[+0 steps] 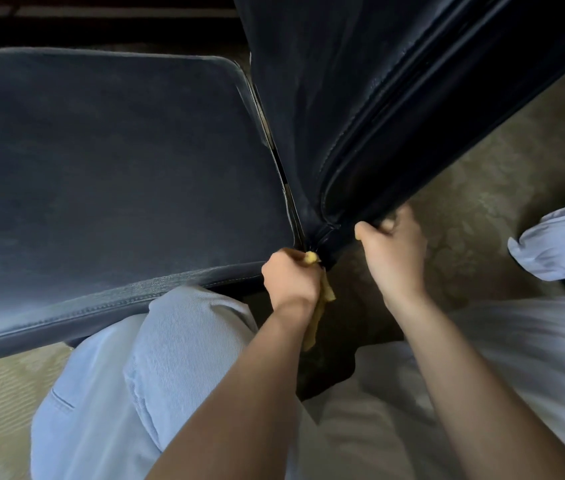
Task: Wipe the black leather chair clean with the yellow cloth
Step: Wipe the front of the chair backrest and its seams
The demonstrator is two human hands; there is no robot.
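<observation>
Crevice cleaning on a black leather chair (204,133): the left hand (291,282) bunches the yellow cloth (312,258) in curled fingers and pushes it into the gap where the seat cushion (66,185) meets the backrest (360,98). The cloth's loose end hangs below the wrist. The right hand (391,251) grips the backrest's lower edge, apparently to steady it or widen the crevice. No container is in view.

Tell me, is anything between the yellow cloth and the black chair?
Nothing visible. The left hand holds the yellow cloth, its bunched tip against the chair at the seat-back seam; the right hand grips the backrest edge beside it, clear of the cloth.
</observation>
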